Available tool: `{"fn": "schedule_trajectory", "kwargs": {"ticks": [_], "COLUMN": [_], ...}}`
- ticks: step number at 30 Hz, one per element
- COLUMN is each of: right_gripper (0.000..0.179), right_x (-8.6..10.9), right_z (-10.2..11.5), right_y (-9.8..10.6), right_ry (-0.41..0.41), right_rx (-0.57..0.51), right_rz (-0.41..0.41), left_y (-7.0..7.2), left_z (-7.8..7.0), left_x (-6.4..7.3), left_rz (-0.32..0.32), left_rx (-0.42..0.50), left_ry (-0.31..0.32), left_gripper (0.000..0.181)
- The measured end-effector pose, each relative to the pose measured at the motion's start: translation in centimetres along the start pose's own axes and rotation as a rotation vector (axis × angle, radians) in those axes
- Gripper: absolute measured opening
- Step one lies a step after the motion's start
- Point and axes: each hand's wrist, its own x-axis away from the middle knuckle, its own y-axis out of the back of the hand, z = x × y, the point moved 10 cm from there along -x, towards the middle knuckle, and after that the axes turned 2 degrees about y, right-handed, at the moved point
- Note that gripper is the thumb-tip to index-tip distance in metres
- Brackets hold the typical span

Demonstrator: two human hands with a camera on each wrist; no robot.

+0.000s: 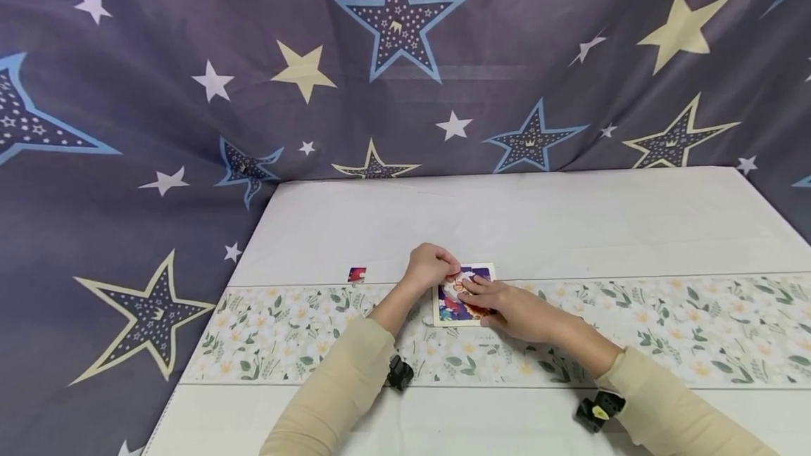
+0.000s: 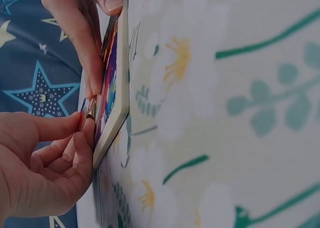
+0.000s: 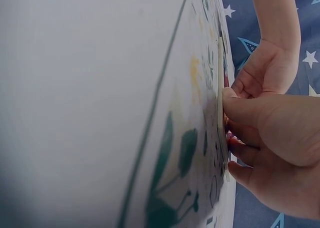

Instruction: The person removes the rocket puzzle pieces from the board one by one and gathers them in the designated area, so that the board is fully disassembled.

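A small jigsaw puzzle (image 1: 448, 312) with a white-bearded figure on purple lies in a cream-bordered frame (image 1: 446, 324) on the table. At its upper left corner my left hand (image 1: 432, 266) pinches a puzzle piece (image 2: 84, 107) between thumb and fingers, mostly covered by them. My right hand (image 1: 516, 308) reaches in from the right, its extended fingers resting on the picture. In the right wrist view, the right thumb (image 3: 242, 107) lies at the frame's near edge. Both hands hide parts of the picture.
One loose red and dark puzzle piece (image 1: 357, 274) lies to the left of the frame. A floral strip (image 1: 272, 336) crosses the white-covered table (image 1: 570, 224). Behind the table and along its left side hangs a dark star-patterned cloth (image 1: 355, 118).
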Motion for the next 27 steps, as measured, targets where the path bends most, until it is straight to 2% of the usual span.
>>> {"fn": "schedule_trajectory", "kwargs": {"ticks": [11,16,19,23,27], "right_gripper": [0.050,0.050,0.052,0.052,0.052], "right_x": [-0.1,-0.1,0.0,0.0,-0.1], "right_z": [0.0,-0.2,-0.3,-0.3,-0.1], "right_y": [-0.1,-0.4,-0.4,-0.4,-0.2], "right_ry": [-0.009,-0.027,-0.034,-0.031,-0.022], "right_rx": [-0.008,-0.024,-0.032,-0.031,-0.033], "right_rz": [0.016,0.027,0.029,0.024,0.019], "left_y": [0.4,2.3,3.4,4.8,6.1], "left_z": [-0.5,-1.8,-2.1,-1.7,-0.7], "left_x": [-0.2,-0.4,-0.6,-0.6,-0.5], "left_rz": [-0.022,-0.100,-0.113,-0.113,-0.112], "left_rx": [-0.066,-0.140,-0.143,-0.131,-0.115], "left_ry": [-0.023,-0.082,-0.099,-0.094,-0.069], "left_gripper": [0.010,0.011,0.011,0.011,0.011]}}
